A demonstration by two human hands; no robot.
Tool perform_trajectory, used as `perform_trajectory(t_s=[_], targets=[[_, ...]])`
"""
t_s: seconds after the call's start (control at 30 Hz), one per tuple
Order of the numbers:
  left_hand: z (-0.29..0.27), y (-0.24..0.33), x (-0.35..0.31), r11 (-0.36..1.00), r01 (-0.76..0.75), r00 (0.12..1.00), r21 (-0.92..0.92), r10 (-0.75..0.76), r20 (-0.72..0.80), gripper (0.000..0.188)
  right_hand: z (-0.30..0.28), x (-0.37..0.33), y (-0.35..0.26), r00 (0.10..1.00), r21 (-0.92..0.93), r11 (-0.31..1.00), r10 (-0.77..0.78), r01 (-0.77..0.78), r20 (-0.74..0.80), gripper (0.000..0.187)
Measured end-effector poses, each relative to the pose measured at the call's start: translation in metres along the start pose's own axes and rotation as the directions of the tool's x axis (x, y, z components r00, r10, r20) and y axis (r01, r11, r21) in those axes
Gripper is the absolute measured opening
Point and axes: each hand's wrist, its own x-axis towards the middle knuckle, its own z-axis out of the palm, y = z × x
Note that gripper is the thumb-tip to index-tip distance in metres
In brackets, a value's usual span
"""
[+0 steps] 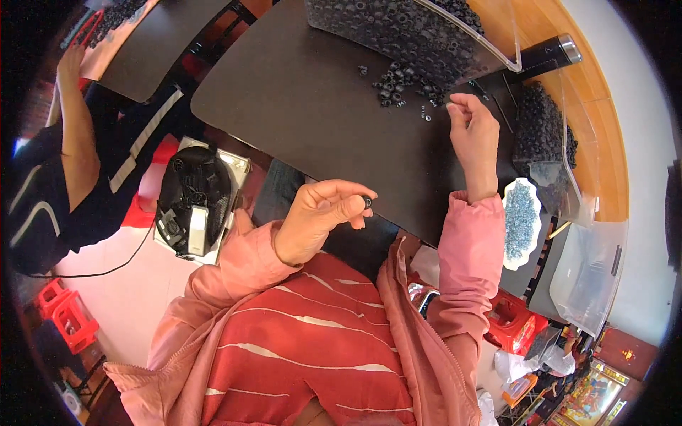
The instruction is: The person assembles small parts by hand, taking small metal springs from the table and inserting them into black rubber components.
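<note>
My left hand is raised in front of the dark table's near edge, pinching a small round black plastic part between thumb and fingertips. Further off, over the table's right side, my right hand has its thumb and index finger drawn together. Anything between those fingertips is too small to make out. Just left of them lies a loose pile of small black plastic parts, with a few tiny metal springs beside it. A white scalloped tray full of small bluish pieces sits right of my right forearm.
A clear bin of black parts stands at the table's far side; another bin is on the right, near a black flask. To the left, a stool carries a black bag and devices. A co-worker's arm shows far left.
</note>
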Motion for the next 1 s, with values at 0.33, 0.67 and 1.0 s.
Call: perform_trajectory(t_s=[0.33,0.67,1.0], targets=[[0.001,0.001,0.001,0.999,0.024,1.0,0.027,-0.024,-0.004,0.033,0.013,0.004,-0.002,1.0,-0.004,1.0,-0.031,0.031,-0.003,0.013],[0.002,0.001,0.0,0.999,0.034,0.999,-0.019,-0.034,-0.013,0.031,0.01,-0.001,-0.009,1.0,0.069,0.998,-0.004,0.005,-0.023,0.008],[0.005,0.009,-0.002,0.998,-0.019,1.0,-0.064,0.02,0.008,0.025,-0.035,-0.069,-0.068,0.924,0.803,0.457,0.207,-0.382,0.322,0.018]])
